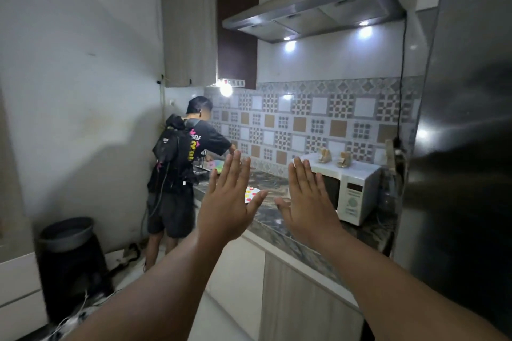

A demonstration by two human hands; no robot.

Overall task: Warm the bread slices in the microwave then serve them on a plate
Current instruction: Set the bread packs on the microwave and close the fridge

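My left hand [228,199] and my right hand [309,199] are raised side by side in front of me, fingers straight, holding nothing. Behind my right hand a white microwave [352,191] stands on the marbled counter [279,227] with its door closed. Two small packs of what look like bread slices [324,155] [343,160] sit on top of the microwave. A white plate [251,193] with red and yellow spots lies on the counter between my hands, partly hidden by my left hand.
A person with a black backpack [177,171] stands at the counter's far end, facing away. A tall dark fridge [465,147] fills the right side. A dark bin [72,263] stands on the floor at left. A steel range hood [318,8] hangs above.
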